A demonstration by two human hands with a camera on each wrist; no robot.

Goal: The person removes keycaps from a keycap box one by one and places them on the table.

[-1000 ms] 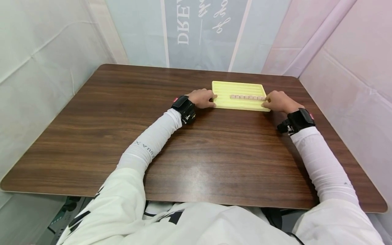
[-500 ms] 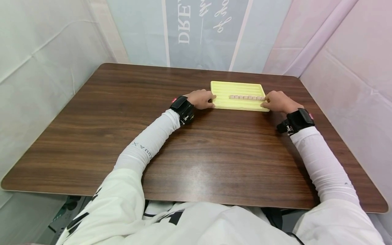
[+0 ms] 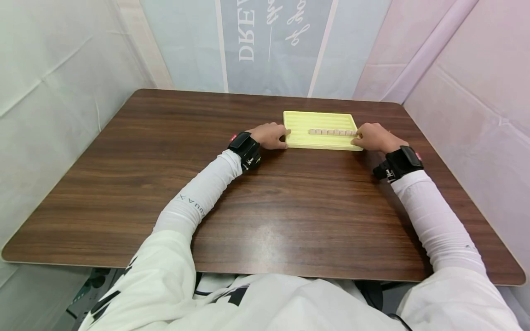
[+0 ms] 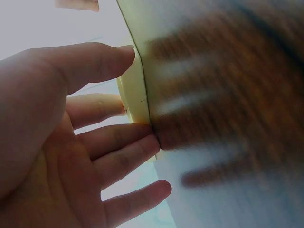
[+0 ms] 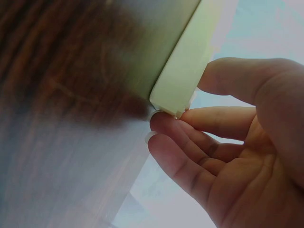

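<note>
In the head view a shallow yellow tray (image 3: 316, 121) with ridges lies on the brown table. A straight row of several small pale cubes (image 3: 331, 132) sits in it, reaching to its right end. My left hand (image 3: 269, 135) grips the tray's left end, thumb by the near corner. From the left wrist, its fingers extend against the tray's wall (image 4: 137, 97). At the opposite end my right hand (image 3: 374, 137) holds the tray, index finger near the last cube. Its curled fingers press the tray's corner (image 5: 178, 71) in the right wrist view.
The wood-grain table (image 3: 265, 202) stretches in front of the tray and to its left. A grey-blue printed curtain (image 3: 273, 50) hangs behind the table's far edge. Pale sheets (image 3: 476, 87) enclose the sides. Both wrists wear black camera straps (image 3: 245, 148).
The tray has shifted slightly to the left, cubes and both hands with it. The grip at each end looks the same.
</note>
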